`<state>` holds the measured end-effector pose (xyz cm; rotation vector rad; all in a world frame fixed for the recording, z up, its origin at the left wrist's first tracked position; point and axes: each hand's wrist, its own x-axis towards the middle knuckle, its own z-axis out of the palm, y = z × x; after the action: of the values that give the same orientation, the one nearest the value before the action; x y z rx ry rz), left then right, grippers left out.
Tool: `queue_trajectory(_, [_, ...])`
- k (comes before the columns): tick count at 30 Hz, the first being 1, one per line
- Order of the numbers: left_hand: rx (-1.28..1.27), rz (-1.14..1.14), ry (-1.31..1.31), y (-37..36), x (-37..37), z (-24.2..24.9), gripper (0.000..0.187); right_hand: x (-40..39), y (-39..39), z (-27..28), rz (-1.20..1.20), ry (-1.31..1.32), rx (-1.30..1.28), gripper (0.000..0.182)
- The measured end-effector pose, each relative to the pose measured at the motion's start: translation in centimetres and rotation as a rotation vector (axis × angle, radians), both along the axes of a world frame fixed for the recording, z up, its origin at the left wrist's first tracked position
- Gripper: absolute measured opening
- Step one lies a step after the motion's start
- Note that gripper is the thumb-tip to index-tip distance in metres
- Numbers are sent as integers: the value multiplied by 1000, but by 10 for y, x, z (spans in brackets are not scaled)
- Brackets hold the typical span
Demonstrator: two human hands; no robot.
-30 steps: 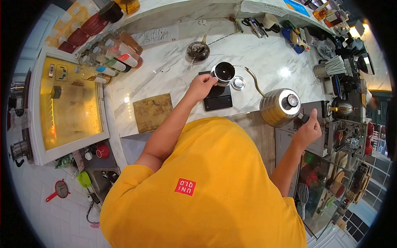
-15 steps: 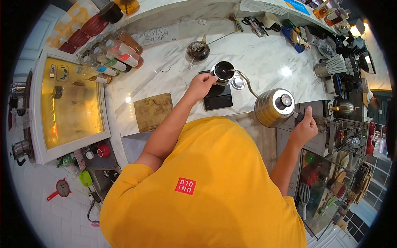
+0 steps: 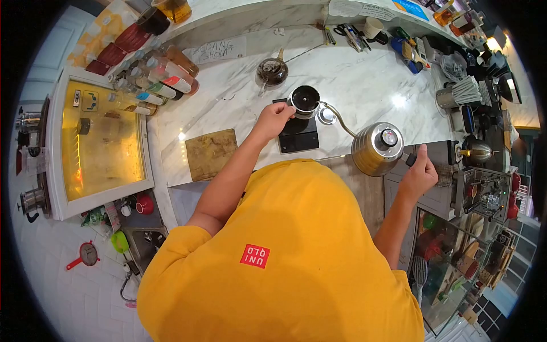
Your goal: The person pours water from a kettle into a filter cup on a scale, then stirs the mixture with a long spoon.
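Observation:
My left hand (image 3: 275, 121) pinches the near-left edge of a round metal cup (image 3: 296, 108) with a dark inside. The cup sits over a flat black scale (image 3: 299, 142) and hides part of it. My right hand (image 3: 419, 172) is closed round the dark handle of a silver gooseneck kettle (image 3: 373, 155), held up in front of the counter edge. The kettle's thin spout (image 3: 341, 119) reaches left, its tip right at the cup's right rim. Beside the cup lies a small round silver piece (image 3: 326, 116).
A brown folded cloth (image 3: 211, 154) lies left of the scale on the marble counter (image 3: 353, 74). Farther back stands a glass pot (image 3: 272, 70) with dark contents. Bottles (image 3: 171, 80) line the left, beside a yellow-lit glass case (image 3: 108, 154). Straws (image 3: 467, 91) stand at right.
The spout tip has gone from over the cup's opening to its right rim. The cup and my left hand have shifted slightly left. Both hands keep their hold.

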<state>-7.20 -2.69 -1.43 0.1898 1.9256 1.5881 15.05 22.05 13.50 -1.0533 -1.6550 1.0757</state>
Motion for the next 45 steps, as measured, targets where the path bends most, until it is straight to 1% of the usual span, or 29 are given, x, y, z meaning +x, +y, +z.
queue_trajectory(2, [-18, 22, 1, 3, 4, 12, 28, -4, 4, -5, 28, 7, 28, 55])
queue_trajectory(5, [-1, 34, -30, 3, 7, 22, 27, -10, 5, 1, 62, 26, -22, 55])
queue_trajectory(11, [-20, 69, -40, 4, 8, 18, 27, -22, 23, 5, 65, 65, -16, 56])
queue_trajectory(14, [-50, 5, -28, -1, 7, 15, 25, -26, 28, 10, 103, 67, -34, 55])
queue_trajectory(17, [-36, 46, -29, -1, 11, 15, 24, -28, 38, 4, 140, 53, 11, 54])
queue_trajectory(20, [-18, 55, 16, -1, 10, 3, 24, -30, 42, 0, 178, 39, -33, 54])
queue_trajectory(23, [-55, 93, -28, 2, 14, 20, 24, -34, 45, -7, 207, -2, -8, 54])
queue_trajectory(26, [-23, 92, 24, 2, 14, 5, 23, -39, 50, -16, 213, -17, 8, 56])
queue_trajectory(31, [-76, 83, -15, 1, 14, 16, 23, -45, 51, -13, 188, -1, -51, 55])
queue_trajectory(35, [-79, 108, -37, 3, 15, 15, 22, -45, 63, -18, 174, -9, -36, 54])
queue_trajectory(41, [-48, 122, -9, 4, 19, 10, 22, -45, 67, -23, 253, -56, 16, 55])
queue_trajectory(45, [-56, 106, -29, 3, 17, 13, 22, -50, 60, -25, 291, -70, -1, 55])
